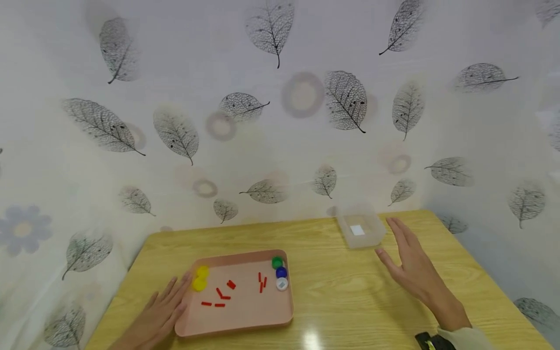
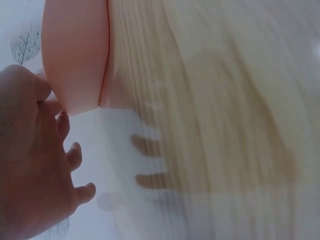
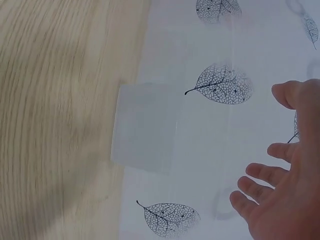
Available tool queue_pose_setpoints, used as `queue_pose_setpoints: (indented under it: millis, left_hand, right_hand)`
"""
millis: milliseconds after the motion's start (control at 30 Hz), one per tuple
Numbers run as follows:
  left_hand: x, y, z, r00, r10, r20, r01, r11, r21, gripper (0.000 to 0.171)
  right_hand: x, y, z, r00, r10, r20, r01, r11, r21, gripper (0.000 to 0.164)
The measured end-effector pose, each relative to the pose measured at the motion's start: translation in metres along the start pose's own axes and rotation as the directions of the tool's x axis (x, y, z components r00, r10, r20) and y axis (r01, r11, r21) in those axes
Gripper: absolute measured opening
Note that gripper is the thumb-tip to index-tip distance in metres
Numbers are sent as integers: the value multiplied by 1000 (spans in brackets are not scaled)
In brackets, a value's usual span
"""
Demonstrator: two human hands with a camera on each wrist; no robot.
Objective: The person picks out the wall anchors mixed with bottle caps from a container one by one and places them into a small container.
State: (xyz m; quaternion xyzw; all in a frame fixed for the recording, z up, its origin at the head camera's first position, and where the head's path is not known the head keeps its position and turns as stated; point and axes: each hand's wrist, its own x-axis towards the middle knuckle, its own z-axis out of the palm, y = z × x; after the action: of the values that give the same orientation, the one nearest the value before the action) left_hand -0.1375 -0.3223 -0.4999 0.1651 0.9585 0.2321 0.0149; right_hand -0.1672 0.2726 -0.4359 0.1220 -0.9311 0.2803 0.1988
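A pink tray lies on the table, with my left hand at its left rim, fingers extended. In the left wrist view that hand is beside the tray's outer wall. Inside the tray are yellow caps at the left, several short red sticks, and a green cap, a blue cap and a white cap at the right. My right hand hovers with fingers spread, nearest a clear plastic box; nothing is in its grasp.
The wooden table ends at the back against a white curtain printed with leaves. A white square shows in the clear box at the table's back edge. A dark band is on my right wrist.
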Motion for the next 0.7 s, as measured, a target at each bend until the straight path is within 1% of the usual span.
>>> queue_pose_setpoints:
  millis: [200,333,467,567,700]
  left_hand:
    - [14,20,12,999,33,-12,-33,999,7,56]
    - [22,34,22,998,51,-20,-50,998,40,56]
    - [29,49,32,995,97,-30,-94,991,95,56]
    - [34,59,38,991,130,-25,-126,984,124,57]
    - [42,72,42,990,141,-3,-139,979,149,58]
  right_hand:
    - [6,-10,11,997,-47,-54,49,998,41,73]
    - [10,-16,16,996,-53,-69,58,996,75,70]
    - [13,-20,19,993,-74,-95,83,991,101,68]
    - [15,-23,22,988,-95,-119,108,988,112,67]
    - [17,-28,27,987,-100,-129,119,982,147,65]
